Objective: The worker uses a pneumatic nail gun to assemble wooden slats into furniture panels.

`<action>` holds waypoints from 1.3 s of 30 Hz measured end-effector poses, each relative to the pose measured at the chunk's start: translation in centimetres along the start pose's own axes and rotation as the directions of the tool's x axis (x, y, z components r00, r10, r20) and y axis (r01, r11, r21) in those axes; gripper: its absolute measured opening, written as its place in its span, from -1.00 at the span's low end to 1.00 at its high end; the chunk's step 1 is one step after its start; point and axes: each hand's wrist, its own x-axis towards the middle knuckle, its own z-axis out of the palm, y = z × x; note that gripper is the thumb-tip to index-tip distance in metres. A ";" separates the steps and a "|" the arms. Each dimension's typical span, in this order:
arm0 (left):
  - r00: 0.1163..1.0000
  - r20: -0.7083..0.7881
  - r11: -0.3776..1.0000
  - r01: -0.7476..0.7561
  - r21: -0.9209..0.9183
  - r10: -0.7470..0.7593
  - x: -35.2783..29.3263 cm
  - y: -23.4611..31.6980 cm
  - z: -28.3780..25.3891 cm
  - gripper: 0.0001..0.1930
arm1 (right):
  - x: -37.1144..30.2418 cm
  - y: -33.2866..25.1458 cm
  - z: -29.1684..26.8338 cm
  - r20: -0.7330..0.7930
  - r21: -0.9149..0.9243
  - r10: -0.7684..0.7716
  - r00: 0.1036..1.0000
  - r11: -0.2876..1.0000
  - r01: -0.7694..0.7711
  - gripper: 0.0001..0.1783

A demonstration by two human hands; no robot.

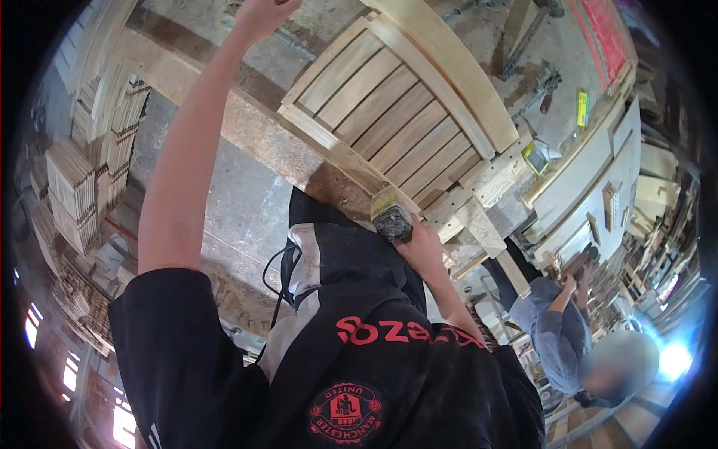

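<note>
A slatted wooden panel lies on the workbench in front of me, its boards set in a pale frame. A broad curved rail runs along its far right side. At the panel's near corner, my right hand is closed round a yellow-and-black hand tool; its exact kind does not show. My left arm reaches far forward over the bench, left of the panel. Only part of my left hand shows at the upper edge, with its fingers mostly cut off.
Stacked wooden pieces stand at the left. Metal clamps and a yellow-green box lie beyond the panel to the right. A co-worker bends over wood at the lower right. Pale boards lie behind them.
</note>
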 end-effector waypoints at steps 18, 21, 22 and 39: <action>1.000 -0.010 0.999 0.010 0.045 -0.010 0.4 -0.3 0.0 -0.65 | 5.1 -8.6 -0.4 0.034 0.050 -0.209 0.977 0.977 0.208 -0.23; 0.999 -0.007 0.999 -0.033 -0.005 0.032 0.2 -0.6 0.0 -0.66 | 5.7 -8.7 0.0 0.054 0.046 -0.165 0.985 0.986 0.163 -0.26; 0.999 -0.002 0.997 -0.040 -0.063 0.040 0.0 -0.5 0.0 -0.66 | 5.9 -8.6 0.1 0.058 0.043 -0.165 0.984 0.986 0.163 -0.26; 0.980 -0.159 0.978 -0.145 -0.152 0.121 0.0 -1.9 1.0 -0.66 | 6.4 -8.4 0.7 0.030 0.020 -0.164 0.986 0.986 0.163 -0.31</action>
